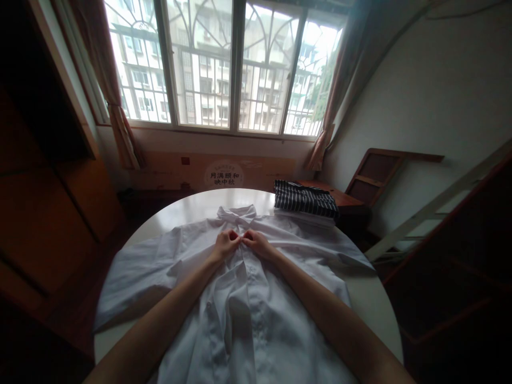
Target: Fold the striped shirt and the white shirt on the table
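Note:
A white long-sleeved shirt (288, 320) lies spread front side up, its collar (237, 213) pointing away from me and its sleeves out to both sides. Just below the collar, my left hand (227, 244) pinches the front placket. My right hand (256, 242) pinches the same spot from the other side, the fingertips of both hands nearly touching. Whatever button sits between the fingers is too small and covered to make out. Lower down, the front hangs in loose folds, and the two front edges run toward me along the middle.
Under the shirt is a round white table (188, 205). At its far right edge lies a folded black-and-white striped garment (306, 198) on top of folded white cloth (304, 217). Beyond stand a barred window (204, 80), a wooden chair (376, 173) and a ladder-like frame (424, 224) on the right.

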`<state>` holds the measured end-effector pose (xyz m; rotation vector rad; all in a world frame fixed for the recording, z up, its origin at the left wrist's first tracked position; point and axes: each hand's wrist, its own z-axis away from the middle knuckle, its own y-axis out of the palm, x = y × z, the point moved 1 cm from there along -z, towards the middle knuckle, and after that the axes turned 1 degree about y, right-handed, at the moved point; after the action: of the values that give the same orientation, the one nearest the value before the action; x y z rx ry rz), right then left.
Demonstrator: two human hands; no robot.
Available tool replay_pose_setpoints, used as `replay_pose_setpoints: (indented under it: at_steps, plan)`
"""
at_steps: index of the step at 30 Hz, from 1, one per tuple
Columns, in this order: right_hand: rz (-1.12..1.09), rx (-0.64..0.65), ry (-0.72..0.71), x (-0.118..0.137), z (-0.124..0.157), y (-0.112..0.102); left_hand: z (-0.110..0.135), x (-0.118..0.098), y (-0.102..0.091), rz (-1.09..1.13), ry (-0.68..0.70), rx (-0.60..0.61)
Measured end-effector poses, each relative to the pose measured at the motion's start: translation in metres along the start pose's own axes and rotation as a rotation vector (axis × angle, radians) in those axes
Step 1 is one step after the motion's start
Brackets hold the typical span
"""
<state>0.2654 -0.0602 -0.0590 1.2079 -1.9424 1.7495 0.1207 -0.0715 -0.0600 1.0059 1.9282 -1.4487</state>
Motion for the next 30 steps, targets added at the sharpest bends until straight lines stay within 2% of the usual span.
replay_pose_setpoints:
  at_steps: [7, 11, 19, 30]
  plan:
    - [0.088, -0.021, -0.016, 0.0035, 0.0020, 0.0013, -0.0006, 0.0004, -0.0035, -0.159, 0.063, 0.084]
    - [0.134, -0.023, -0.025, 0.0046, 0.0023, 0.0028, 0.0022, 0.0024, -0.0046, -0.214, 0.111, 0.081]
    - [0.097, -0.045, -0.018, 0.0007, 0.0006, 0.0041, 0.0067, -0.0019, -0.0054, -0.190, 0.111, 0.018]
    - [0.038, -0.022, 0.018, -0.0002, -0.0003, 0.0028, 0.0052, 0.0004, -0.0040, -0.174, 0.128, 0.088]
